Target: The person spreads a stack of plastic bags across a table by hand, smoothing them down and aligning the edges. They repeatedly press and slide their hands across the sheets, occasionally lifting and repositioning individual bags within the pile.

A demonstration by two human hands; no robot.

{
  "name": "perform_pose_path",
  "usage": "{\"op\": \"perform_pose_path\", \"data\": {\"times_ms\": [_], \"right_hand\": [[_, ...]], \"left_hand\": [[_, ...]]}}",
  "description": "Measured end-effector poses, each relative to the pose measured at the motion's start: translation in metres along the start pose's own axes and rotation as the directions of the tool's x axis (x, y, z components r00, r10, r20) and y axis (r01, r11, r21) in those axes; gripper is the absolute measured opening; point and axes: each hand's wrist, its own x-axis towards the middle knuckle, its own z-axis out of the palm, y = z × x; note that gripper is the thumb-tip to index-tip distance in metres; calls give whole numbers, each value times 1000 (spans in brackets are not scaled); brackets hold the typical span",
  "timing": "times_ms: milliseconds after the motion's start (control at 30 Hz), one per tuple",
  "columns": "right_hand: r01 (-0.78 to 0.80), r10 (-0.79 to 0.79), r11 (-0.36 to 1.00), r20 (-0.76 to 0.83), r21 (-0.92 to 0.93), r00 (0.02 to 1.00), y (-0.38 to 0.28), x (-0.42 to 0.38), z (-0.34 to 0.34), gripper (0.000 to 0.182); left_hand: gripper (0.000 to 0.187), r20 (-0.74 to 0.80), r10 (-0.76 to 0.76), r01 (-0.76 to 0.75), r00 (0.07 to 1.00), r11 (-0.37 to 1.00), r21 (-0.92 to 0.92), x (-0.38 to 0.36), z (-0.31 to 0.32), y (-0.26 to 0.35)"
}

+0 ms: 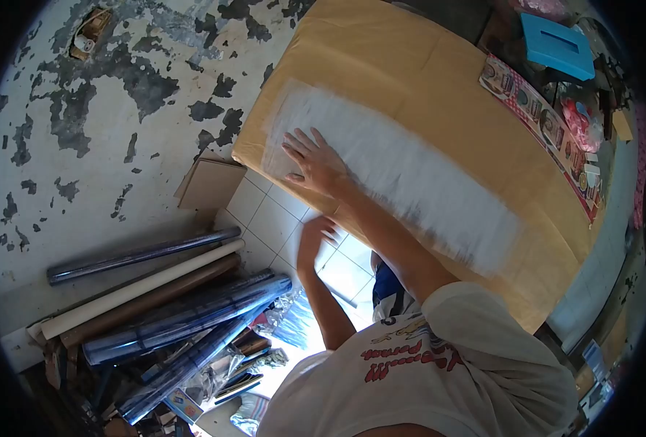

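A long grey-white strip lies across a large table covered in brown paper. My right hand rests on the strip's left part, fingers spread, with nothing in it. Below the table's near edge, over the tiled floor, my left hand hangs beside the table. It is blurred, and whether its fingers hold anything cannot be made out.
Rolls of clear plastic, a white tube and a brown tube lie at the lower left. Folded cardboard leans by the wall. A blue plastic piece and a printed strip are at the upper right.
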Motion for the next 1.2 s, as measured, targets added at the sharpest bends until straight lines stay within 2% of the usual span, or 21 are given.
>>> {"op": "perform_pose_path", "data": {"times_ms": [33, 67, 100, 200, 300, 333, 433, 533, 633, 667, 767, 800, 867, 900, 933, 967, 1000, 1033, 1100, 1133, 1200], "right_hand": [[-2, 2, 1000, -21, 17, 1000, -1, 0, 0, 74], [-1, 2, 999, -42, 36, 999, -1, -1, -1, 72], [2, 1, 999, -65, 53, 998, -1, -1, -2, 71], [25, -16, 996, -104, 87, 994, 0, -2, -4, 65], [36, 16, 968, -203, 249, 979, 2, 1, 2, 61], [43, 4, 972, -200, 232, 980, 5, 3, 3, 60], [72, -31, 971, -179, 229, 983, 5, 3, 6, 58], [98, -55, 966, -181, 239, 982, 7, 1, 7, 57], [146, -111, 974, -193, 176, 975, 10, -1, 13, 57], [142, -111, 979, -199, 147, 974, 10, 1, 15, 57], [166, -150, 983, -181, 77, 972, 10, 4, 36, 55], [180, -169, 982, -172, 50, 970, 13, 5, 42, 54], [167, -167, 986, -11, 15, 986, 14, 1, 18, 52], [169, -169, 986, 70, 3, 983, 13, -2, 8, 51], [150, -152, 976, 1, 159, 988, 11, -4, 15, 46], [161, -146, 969, -95, 188, 985, 8, -7, 21, 42], [177, -135, 960, -194, 215, 972, 5, -11, 34, 38], [197, -123, 952, -295, 236, 948, 4, -10, 26, 35], [135, -164, 854, 14, 503, 986, 5, -40, -16, 35], [68, -214, 787, 168, 613, 962, 5, -68, -40, 36], [238, -196, 845, -136, 479, 971, 16, -136, -58, 41]], "left_hand": [[44, -302, 171, -12, 938, 886, 464, 14, -21, 9], [53, -547, 278, 16, 790, 882, 471, 36, -15, 14], [64, -738, 364, 44, 568, 882, 469, 59, -9, 17], [82, -680, 129, -65, 722, 991, 119, 121, -16, 17], [89, -799, 199, 68, 568, 956, 287, 133, -14, 31], [88, -782, 240, -1, 575, 956, 292, 136, -15, 34], [90, -645, 257, 98, 719, 882, 461, 145, -30, 43], [101, -566, 254, -6, 784, 915, 402, 155, -34, 62], [114, -632, 316, 10, 707, 890, 456, 155, -20, 76], [124, -620, 413, -36, 667, 849, 527, 152, -14, 81], [121, -519, 701, -112, 489, 640, 760, 152, -12, 86], [112, -442, 743, -129, 504, 570, 811, 155, -16, 92], [97, -283, 801, -165, 527, 424, 891, 159, -26, 97], [87, -234, 730, -176, 642, 438, 882, 163, -28, 98], [77, -181, 645, -180, 742, 452, 874, 168, -30, 100], [68, -124, 553, -181, 824, 463, 868, 174, -33, 102], [53, -153, 574, -198, 804, 503, 841, 181, -36, 95], [53, -157, 580, -176, 799, 476, 861, 184, -38, 94], [53, -170, 583, -126, 794, 433, 893, 188, -39, 86], [52, -170, 608, -136, 775, 423, 896, 190, -40, 82], [50, -172, 658, -151, 733, 405, 902, 193, -40, 77]]}}
